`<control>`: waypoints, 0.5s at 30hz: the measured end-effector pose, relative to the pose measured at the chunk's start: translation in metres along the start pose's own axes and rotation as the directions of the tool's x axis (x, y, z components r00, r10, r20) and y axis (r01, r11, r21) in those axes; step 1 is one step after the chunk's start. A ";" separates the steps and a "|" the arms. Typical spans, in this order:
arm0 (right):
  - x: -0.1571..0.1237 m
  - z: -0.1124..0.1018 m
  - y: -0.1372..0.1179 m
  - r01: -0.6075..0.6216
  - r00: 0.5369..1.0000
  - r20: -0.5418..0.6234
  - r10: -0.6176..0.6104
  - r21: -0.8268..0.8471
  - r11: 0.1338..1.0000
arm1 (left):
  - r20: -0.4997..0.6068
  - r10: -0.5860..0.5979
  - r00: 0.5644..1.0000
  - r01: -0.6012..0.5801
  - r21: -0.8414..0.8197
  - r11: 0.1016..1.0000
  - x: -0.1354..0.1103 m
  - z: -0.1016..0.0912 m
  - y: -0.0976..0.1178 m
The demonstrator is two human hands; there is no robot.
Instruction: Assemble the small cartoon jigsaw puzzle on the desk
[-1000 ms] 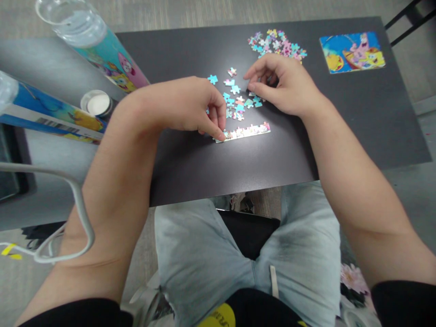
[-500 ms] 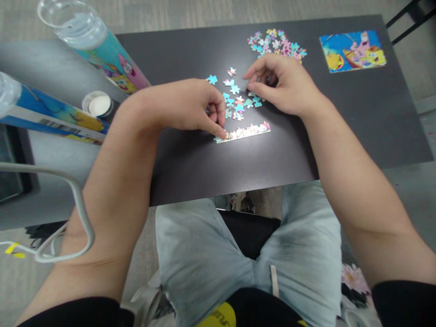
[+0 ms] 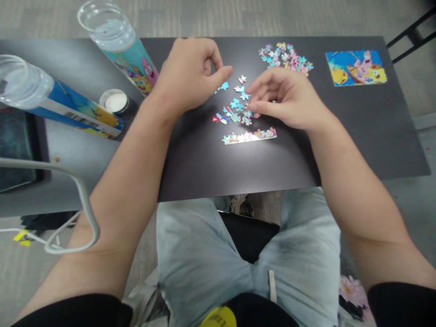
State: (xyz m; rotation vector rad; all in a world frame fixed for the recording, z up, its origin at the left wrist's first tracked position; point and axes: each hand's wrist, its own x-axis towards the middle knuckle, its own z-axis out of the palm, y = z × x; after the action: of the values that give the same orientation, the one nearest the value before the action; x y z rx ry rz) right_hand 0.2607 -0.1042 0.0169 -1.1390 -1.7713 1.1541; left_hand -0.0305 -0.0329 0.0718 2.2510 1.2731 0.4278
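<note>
My left hand (image 3: 195, 72) hovers over the left side of the loose puzzle pieces (image 3: 235, 109), its thumb stretched out and apart from the curled fingers. No piece shows in it. At the right side of the same pieces is my right hand (image 3: 282, 95), fingers loosely bent, with a gap between thumb and forefinger. Its fingertips are close to several blue and pink pieces; whether they touch one I cannot tell. Nearer to me lies a joined strip of puzzle pieces (image 3: 250, 136) with one straight edge, touched by neither hand.
A larger heap of pieces (image 3: 286, 56) lies behind my right hand. The cartoon picture card (image 3: 357, 68) is at the far right of the dark table (image 3: 368, 131). On the left stand two clear-topped tubes (image 3: 126, 50), a round lid (image 3: 115, 101) and a white cable (image 3: 83, 195).
My left hand has left the strip and moved up and away from me, uncovering red and blue pieces. My right hand has shifted slightly toward me. The camera view has also moved.
</note>
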 end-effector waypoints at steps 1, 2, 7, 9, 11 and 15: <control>-0.001 0.003 -0.001 -0.011 1.000 0.023 0.011 0.008 1.000 | 0.012 0.001 1.000 0.000 -0.008 1.000 0.003 0.001 -0.005; -0.002 0.005 -0.003 -0.011 0.999 0.037 0.010 0.016 1.000 | 0.023 -0.006 1.000 0.006 -0.017 1.000 0.006 0.002 -0.010; 0.009 0.018 -0.022 0.001 0.979 0.202 0.002 -0.017 1.000 | 0.058 -0.009 0.998 0.015 -0.100 0.995 0.013 0.009 -0.027; 0.019 0.024 -0.034 -0.016 0.943 0.333 0.028 -0.037 0.999 | 0.031 -0.001 1.000 0.005 -0.123 0.992 0.014 0.013 -0.030; 0.029 0.031 -0.042 -0.036 0.905 0.423 0.049 -0.038 0.999 | 0.011 0.006 1.000 -0.004 -0.127 0.992 0.014 0.016 -0.031; 0.042 0.042 -0.046 -0.065 0.881 0.467 0.081 -0.051 0.997 | 0.008 0.027 1.000 -0.026 -0.116 0.993 0.013 0.020 -0.030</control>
State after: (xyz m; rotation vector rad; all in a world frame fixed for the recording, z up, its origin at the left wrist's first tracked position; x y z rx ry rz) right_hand 0.1958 -0.0871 0.0497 -1.0071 -2.1274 1.5522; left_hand -0.0345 -0.0147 0.0384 2.1728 1.1839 0.4879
